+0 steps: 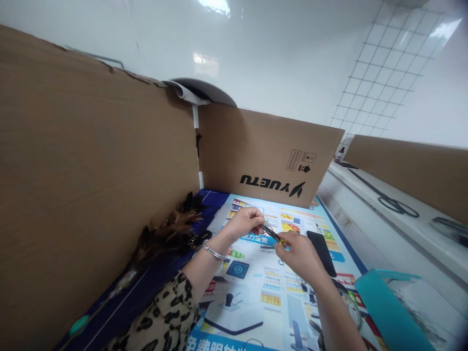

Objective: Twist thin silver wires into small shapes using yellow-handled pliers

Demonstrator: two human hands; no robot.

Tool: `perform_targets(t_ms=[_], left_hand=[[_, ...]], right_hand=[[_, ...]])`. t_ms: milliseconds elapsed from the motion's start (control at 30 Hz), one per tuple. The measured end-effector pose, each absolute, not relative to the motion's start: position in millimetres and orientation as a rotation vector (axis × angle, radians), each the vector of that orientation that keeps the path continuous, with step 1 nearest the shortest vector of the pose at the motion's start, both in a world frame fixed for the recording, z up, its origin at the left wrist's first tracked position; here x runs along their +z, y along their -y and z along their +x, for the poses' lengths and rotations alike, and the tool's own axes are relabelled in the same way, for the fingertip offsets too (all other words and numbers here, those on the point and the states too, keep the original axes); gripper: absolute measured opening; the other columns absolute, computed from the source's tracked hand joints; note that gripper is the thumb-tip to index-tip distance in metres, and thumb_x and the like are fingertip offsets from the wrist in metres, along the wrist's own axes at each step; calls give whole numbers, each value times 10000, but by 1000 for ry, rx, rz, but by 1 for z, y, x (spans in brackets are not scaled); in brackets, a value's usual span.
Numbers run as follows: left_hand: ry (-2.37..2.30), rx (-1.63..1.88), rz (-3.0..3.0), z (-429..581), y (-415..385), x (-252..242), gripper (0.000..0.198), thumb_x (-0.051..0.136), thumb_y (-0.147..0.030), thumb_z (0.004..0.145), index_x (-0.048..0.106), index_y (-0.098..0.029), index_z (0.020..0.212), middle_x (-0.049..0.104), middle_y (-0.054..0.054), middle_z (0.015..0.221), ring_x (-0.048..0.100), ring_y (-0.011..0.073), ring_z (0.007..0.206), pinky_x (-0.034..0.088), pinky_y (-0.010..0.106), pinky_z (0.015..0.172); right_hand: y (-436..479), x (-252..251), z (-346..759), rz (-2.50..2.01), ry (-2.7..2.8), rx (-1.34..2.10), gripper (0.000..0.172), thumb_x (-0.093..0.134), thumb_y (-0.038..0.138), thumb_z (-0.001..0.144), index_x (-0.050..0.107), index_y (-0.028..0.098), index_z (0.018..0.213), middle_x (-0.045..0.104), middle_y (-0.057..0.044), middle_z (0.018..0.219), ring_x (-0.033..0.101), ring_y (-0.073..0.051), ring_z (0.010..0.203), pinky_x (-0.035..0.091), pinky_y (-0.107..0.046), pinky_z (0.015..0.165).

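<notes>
My right hand (302,256) is closed round the yellow handles of a small pair of pliers (270,232), whose dark jaws point up and left. The jaws meet the fingertips of my left hand (251,220). Those fingers are pinched together on something thin, perhaps fine wire, too small to make out. Both hands are above a printed poster sheet (252,292) that covers the table. Beneath the pliers, a few thin dark pieces lie on the sheet. A black phone (321,253) lies flat just right of my right hand.
Cardboard panels (102,146) wall off the left and back. A brown feather duster (168,229) lies along the left panel. At the lower right is a teal box (391,312) with thin wiry pieces beside it. Black-handled scissors (398,207) rest on the white ledge.
</notes>
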State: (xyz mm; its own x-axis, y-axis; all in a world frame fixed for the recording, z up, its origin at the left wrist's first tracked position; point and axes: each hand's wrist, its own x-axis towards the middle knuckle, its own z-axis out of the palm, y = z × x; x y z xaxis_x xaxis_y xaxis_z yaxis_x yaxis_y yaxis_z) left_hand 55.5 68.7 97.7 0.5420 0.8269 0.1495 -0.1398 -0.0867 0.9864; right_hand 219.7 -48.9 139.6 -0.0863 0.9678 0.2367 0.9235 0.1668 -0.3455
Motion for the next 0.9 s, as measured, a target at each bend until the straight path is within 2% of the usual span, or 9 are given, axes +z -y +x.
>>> perform_targets(t_ms=[367, 900], left_hand=[[-614, 872, 1488, 52, -68, 102, 137, 598, -255, 752, 561, -123, 740, 632, 28, 568, 609, 116, 527, 475, 215, 533], [-597, 907, 1471, 55, -67, 100, 144, 591, -268, 752, 551, -130, 742, 622, 16, 547, 595, 107, 501, 460, 198, 503]], right_hand=[[46, 139, 227, -1701, 2091, 171, 108, 484, 255, 772, 554, 202, 709, 548, -4, 690, 484, -149, 673, 299, -230, 598], [48, 142, 222, -1727, 2076, 177, 124, 463, 246, 773, 530, 197, 682, 534, -1, 664, 472, -148, 648, 292, -229, 568]])
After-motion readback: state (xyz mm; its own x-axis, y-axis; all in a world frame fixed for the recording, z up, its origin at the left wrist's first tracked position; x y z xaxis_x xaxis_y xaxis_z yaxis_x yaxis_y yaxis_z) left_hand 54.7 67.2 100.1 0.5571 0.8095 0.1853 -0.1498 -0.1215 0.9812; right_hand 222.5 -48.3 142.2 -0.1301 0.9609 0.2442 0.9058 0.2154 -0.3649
